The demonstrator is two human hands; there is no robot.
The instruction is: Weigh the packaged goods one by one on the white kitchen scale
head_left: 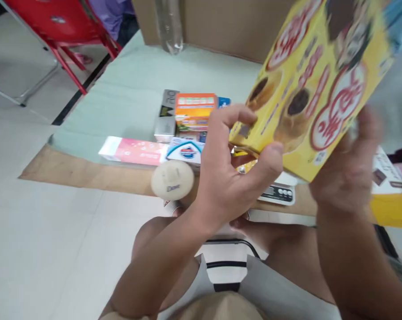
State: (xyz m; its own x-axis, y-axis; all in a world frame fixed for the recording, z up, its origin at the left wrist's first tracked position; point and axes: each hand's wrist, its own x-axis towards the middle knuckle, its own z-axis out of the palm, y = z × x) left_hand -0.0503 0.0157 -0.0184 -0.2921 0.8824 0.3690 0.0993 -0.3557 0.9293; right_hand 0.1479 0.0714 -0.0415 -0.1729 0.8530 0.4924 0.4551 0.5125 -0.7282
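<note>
A large yellow snack box [297,102], printed with pictures of chocolate-filled biscuits, is tilted up in front of me. My left hand [227,164] grips its lower left end between thumb and fingers. Around the right side and underneath goes my right hand [351,164], slightly blurred, with its fingers partly hidden behind the box. Something shiny and yellow [247,166] shows just below the lower end, by my left palm; whether it is inside the box or beneath it I cannot tell. A white kitchen scale [279,194] lies below the box, partly covered.
Left of my hand are an orange box [196,109], a silver-grey box [166,126], a pink box [137,151], a white-and-blue box [186,150] and a round cream Dove item [173,180]. Cardboard [221,26] stands behind. A red chair [57,26] and a person are back left.
</note>
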